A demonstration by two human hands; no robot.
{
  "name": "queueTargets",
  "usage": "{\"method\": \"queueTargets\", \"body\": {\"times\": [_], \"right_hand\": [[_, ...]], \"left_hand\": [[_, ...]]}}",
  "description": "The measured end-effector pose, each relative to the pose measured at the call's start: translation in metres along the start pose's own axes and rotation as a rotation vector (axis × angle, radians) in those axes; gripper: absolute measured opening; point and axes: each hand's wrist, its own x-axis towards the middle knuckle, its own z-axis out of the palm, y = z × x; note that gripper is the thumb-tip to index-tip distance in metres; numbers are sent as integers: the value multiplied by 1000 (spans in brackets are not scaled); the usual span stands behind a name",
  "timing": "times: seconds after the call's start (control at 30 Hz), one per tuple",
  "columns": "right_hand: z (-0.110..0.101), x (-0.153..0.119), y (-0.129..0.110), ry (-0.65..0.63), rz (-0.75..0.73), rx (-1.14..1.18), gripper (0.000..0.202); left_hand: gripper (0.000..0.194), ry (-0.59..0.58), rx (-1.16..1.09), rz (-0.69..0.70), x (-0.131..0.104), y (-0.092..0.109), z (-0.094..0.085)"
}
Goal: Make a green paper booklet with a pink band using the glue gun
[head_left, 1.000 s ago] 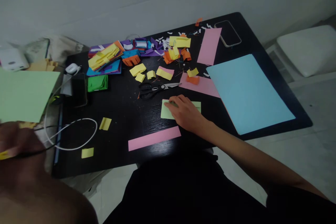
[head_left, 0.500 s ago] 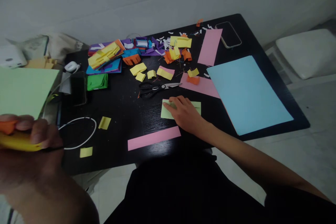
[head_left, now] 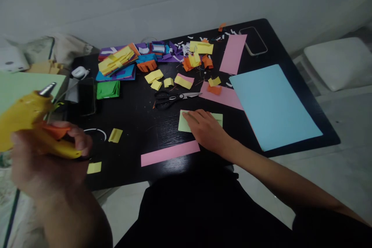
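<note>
A left hand (head_left: 50, 166) grips a glue gun (head_left: 24, 114), well apart from green paper (head_left: 184, 124) held on the table (head_left: 130, 112) beneath a loosely open right hand (head_left: 207, 128), folded stacks (head_left: 117, 62) apparently done, a pink strip (head_left: 170, 154) unfolded.

Yellow glue gun (head_left: 27, 114), orange trigger (head_left: 56, 131)

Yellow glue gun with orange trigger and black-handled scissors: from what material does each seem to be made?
The yellow glue gun: its body is probably smooth plastic, as the colour looks uniform; the silvery nozzle seems shiny metal, catching highlights. The black-handled scissors: the blades look like metal, with a grey sheen; the handles are likely plastic, dark and dull, though rubber is possible.
</note>
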Motion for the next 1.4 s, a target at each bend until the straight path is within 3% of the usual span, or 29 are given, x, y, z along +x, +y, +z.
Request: {"method": "queueTargets", "body": {"times": [0.1,0.2,0.3,0.43,0.57,0.7,0.83,1.0,1.17,1.4], "right_hand": [[-12,-5,8,119,36,193,36],[-26,-19,24,206,143,247,26],[-36,-38,45,126,202,262,26],[-34,-57,63,56,249,280,34],[-16,-55,56,150,296,364,26],[5,-38,36,257,296,354,24],[16,-28,27,305,263,343,23],[10,-30,38,274,153,412,25],[4,-32,49,203,98,485,28],[9,-29,55,220,85,508,27]], "left_hand": [[59,-131,101,138,-6,-7,6],[56,-124,160,100,-13,-12,11],[52,-133,153,62,-21,-19,14],[38,-295,196,30,-33,-35,13],[32,-470,400,6,-42,-54,13],[36,-533,667,38,-49,-68,20],[26,-647,738,220,-60,-73,33],[18,-857,772,438,-75,-79,51],[4,-913,741,532,-84,-96,59],[10,-936,772,573,-82,-107,63]]}}
